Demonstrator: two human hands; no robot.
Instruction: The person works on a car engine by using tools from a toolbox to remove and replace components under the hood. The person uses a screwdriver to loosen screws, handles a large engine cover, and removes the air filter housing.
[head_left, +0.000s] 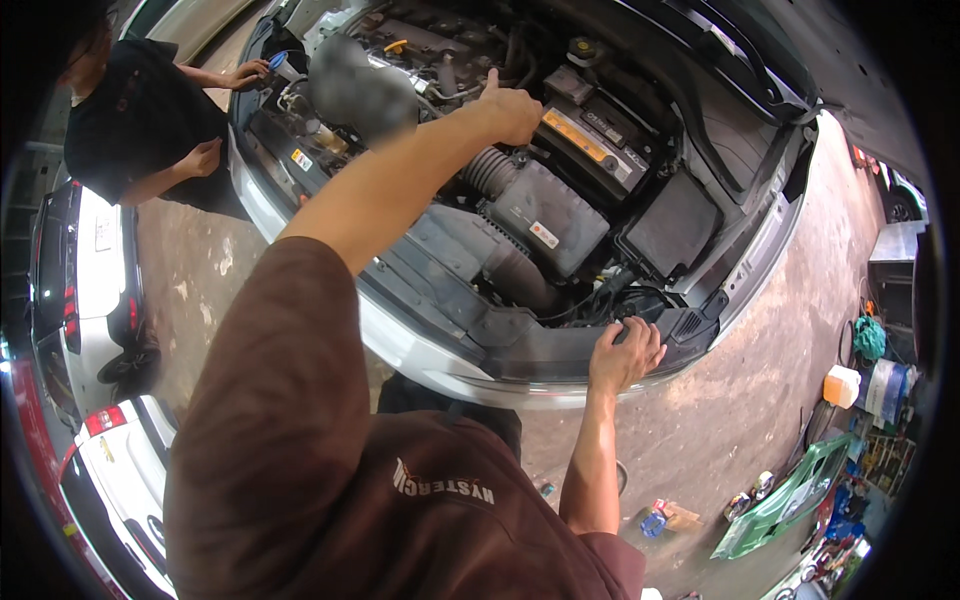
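Note:
My left arm reaches across the open engine bay of a silver car. My left hand (510,112) is at the near left corner of the car battery (595,140), which has an orange label; one finger is stretched out and the others bend down, partly hidden. No held thing shows in it. Fingers spread, my right hand (628,355) rests on the black plastic trim (540,348) along the bay's front edge. Between the hands lie the grey air filter box (550,215) and its ribbed intake hose (490,172). A black lidded box (672,225) sits right of them.
At the left, another person in a dark shirt (140,125) has one hand at a blue-topped part (278,62). A blurred grey patch hides part of the engine. White cars (105,250) stand behind. A green panel (785,500) and a whitish jug (842,386) are at the right.

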